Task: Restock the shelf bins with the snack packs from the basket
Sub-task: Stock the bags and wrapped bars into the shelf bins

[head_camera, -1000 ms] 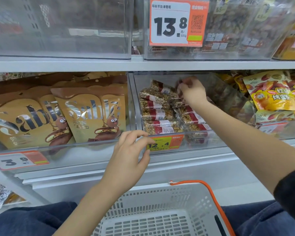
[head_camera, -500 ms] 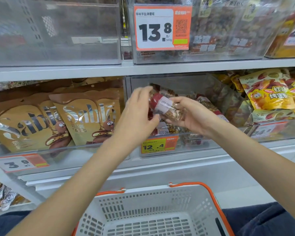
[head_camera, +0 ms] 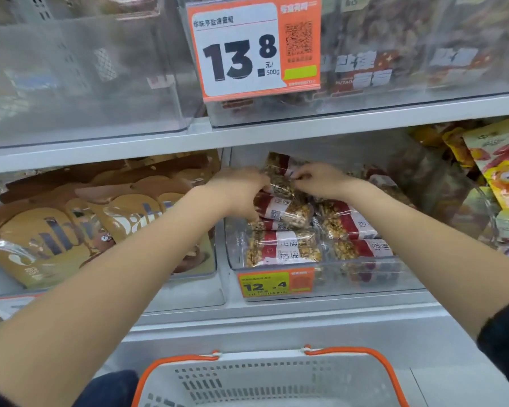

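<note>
While both hands work inside the clear bin (head_camera: 321, 277) w/ the 12.4 price tag (head_camera: 275, 284), the head view, the only 1 marked now, shows a placing step in hand. Left hand (head_camera: 241, 190) and right hand (head_camera: 321, 180) meet at the far part of that bin, each w/ fingers curled onto 1 snack pack (head_camera: 279, 174), a clear wrapper w/ red band and nutty filling. Pack sits tilted on top of the pile, above the other packs (head_camera: 285, 248) stacked in rows toward the near wall. Left thumb seems to touch a lower pack too, but can't tell for sure. Grip looks narrow, a pinch on the wrapper ends, not a full wrap.

Basket (head_camera: 271, 380), white w/ orange rim, sits near, below the shelf; the part that shows holds no packs, rest is cut off by the frame edge. To the left, a bin of brown pouches (head_camera: 56, 230); to the right, yellow bags (head_camera: 500, 171). Above, a big 13.8 tag (head_camera: 238, 51) on an upper bin.

Judgement: task is close to done, this may be among the last packs. Next move calls for laying the pack flat in line w/ its neighbours, letting go, then a look into the basket for more.
</note>
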`<state>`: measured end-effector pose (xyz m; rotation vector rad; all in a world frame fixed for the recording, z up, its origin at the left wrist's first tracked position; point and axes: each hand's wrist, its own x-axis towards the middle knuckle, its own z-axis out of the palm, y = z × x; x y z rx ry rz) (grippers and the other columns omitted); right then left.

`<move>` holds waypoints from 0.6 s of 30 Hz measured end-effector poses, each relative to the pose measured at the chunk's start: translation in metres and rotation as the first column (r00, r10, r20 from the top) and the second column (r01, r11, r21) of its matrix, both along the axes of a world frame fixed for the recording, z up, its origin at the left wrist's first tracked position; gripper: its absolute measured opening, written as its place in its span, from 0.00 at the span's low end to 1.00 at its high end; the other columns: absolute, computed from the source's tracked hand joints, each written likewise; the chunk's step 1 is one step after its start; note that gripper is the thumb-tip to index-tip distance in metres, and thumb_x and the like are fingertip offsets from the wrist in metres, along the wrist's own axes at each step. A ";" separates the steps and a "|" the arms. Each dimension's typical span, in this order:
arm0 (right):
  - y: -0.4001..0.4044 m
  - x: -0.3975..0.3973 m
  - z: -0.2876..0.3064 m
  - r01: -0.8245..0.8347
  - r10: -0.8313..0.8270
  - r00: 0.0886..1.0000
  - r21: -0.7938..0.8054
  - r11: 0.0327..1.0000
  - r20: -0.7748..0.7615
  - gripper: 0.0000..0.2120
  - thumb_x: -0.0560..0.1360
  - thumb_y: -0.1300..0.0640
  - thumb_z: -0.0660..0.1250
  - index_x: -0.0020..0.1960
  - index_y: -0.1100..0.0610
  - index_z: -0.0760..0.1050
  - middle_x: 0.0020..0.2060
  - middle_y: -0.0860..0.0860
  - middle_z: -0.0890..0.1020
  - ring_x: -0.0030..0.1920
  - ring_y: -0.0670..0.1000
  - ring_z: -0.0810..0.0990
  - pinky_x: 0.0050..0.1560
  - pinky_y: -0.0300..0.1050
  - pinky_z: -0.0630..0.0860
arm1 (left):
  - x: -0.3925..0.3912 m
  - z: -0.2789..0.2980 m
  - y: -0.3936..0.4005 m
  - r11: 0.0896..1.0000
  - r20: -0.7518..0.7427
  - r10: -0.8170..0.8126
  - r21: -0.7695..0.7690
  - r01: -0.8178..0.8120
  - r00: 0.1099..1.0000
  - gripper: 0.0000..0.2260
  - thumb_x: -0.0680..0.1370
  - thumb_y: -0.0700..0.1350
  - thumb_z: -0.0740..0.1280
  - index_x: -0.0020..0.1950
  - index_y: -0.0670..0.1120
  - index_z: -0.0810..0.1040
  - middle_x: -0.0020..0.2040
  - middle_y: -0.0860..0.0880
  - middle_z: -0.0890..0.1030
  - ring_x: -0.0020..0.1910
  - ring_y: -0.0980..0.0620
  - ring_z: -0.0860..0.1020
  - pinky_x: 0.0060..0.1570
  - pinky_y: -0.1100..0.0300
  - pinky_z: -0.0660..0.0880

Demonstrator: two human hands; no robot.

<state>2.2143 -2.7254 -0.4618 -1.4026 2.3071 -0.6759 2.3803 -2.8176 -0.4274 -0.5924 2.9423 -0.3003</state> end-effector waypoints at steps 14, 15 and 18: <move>-0.015 -0.021 -0.035 0.238 -0.127 0.941 -0.347 0.907 0.314 0.13 0.80 0.48 0.56 0.49 0.54 0.75 0.36 0.54 0.80 0.27 0.49 0.82 0.29 0.42 0.72 | -0.026 -0.012 -0.016 0.988 0.027 0.106 -0.120 -0.102 0.994 0.21 0.71 0.61 0.69 0.58 0.50 0.76 0.52 0.50 0.80 0.53 0.48 0.76 0.61 0.53 0.63; -0.018 -0.023 -0.034 0.268 -0.149 0.931 -0.345 0.899 0.334 0.15 0.81 0.48 0.56 0.41 0.56 0.72 0.29 0.54 0.77 0.25 0.50 0.81 0.25 0.40 0.69 | -0.027 -0.013 -0.018 0.988 0.028 0.104 -0.118 -0.100 0.994 0.21 0.71 0.61 0.70 0.57 0.50 0.77 0.51 0.50 0.80 0.53 0.49 0.75 0.61 0.52 0.63; -0.030 -0.025 -0.033 0.380 -0.242 0.887 -0.322 0.867 0.394 0.19 0.81 0.47 0.57 0.36 0.58 0.64 0.22 0.53 0.71 0.22 0.49 0.80 0.19 0.37 0.66 | -0.029 -0.014 -0.022 0.986 -0.001 0.092 -0.142 -0.091 0.996 0.20 0.69 0.62 0.71 0.52 0.50 0.77 0.47 0.52 0.80 0.47 0.50 0.75 0.58 0.53 0.65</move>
